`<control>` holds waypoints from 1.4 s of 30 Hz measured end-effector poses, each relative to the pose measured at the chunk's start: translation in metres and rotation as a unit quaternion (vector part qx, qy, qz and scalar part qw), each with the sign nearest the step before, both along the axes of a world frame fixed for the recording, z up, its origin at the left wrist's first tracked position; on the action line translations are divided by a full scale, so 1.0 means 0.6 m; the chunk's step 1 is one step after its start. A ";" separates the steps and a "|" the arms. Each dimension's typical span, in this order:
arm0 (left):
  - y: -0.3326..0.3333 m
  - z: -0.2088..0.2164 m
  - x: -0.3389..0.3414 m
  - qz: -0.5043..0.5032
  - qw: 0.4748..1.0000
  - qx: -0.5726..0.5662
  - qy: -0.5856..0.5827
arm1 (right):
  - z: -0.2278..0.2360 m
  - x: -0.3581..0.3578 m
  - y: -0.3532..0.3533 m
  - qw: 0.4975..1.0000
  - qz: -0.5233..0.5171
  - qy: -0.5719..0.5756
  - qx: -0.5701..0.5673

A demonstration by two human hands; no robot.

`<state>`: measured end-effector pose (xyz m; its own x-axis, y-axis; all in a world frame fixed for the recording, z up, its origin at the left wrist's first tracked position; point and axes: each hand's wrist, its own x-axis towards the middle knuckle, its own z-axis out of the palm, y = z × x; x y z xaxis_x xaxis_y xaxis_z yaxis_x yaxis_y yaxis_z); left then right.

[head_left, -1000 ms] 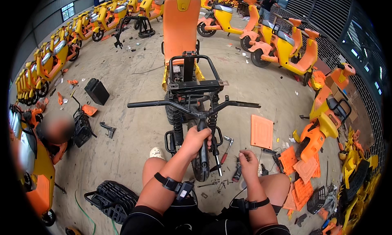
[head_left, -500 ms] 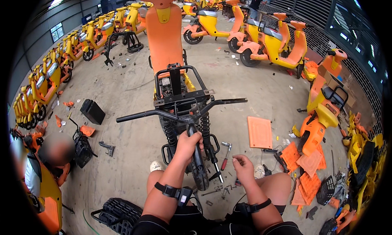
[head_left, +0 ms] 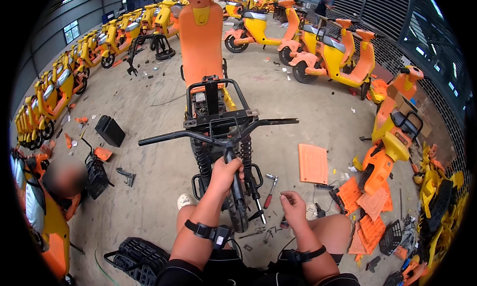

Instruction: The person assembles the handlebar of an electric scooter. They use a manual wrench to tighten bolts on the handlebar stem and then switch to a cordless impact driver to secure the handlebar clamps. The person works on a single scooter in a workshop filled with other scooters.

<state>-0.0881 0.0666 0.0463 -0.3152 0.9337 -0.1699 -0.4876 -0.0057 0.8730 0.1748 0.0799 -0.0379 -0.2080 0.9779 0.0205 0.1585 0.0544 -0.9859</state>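
Observation:
My left hand [head_left: 227, 175] is wrapped round the stem of a black tubular frame piece [head_left: 181, 135], whose two arms spread left and right. The piece lies over the rear of a partly stripped orange scooter [head_left: 201, 47], and the scooter's rear wheel [head_left: 236, 214] is just below that hand. Beside my right knee, my right hand [head_left: 294, 206] hovers with its fingers curled and the thumb against them; whether anything small is inside is hidden. A ratchet wrench [head_left: 270, 190] with a red handle lies on the floor nearby.
Small metal parts [head_left: 268, 234] lie between my feet. An orange panel [head_left: 313, 164] and a pile of orange panels [head_left: 370, 226] lie to the right. At lower left is a black crate [head_left: 136, 261]; a black battery-like box [head_left: 110, 131] stands beyond. Scooters line both sides.
The whole view has shifted slightly. My left hand keeps its grip on the frame piece, and my right hand stays curled by the knee.

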 end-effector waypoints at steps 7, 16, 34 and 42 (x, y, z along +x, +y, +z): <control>0.004 0.001 0.008 0.010 1.000 -0.001 -0.011 | 0.010 0.004 -0.004 1.000 0.010 -0.001 0.008; 0.017 -0.006 0.013 0.020 1.000 -0.007 -0.010 | 0.013 0.011 -0.012 1.000 0.005 -0.009 0.003; 0.034 -0.012 0.018 0.036 0.999 0.014 0.002 | -0.037 0.012 -0.006 0.997 0.017 -0.065 0.031; 0.025 -0.006 0.019 0.027 1.000 0.006 0.003 | -0.055 0.007 -0.004 0.998 0.029 -0.045 0.027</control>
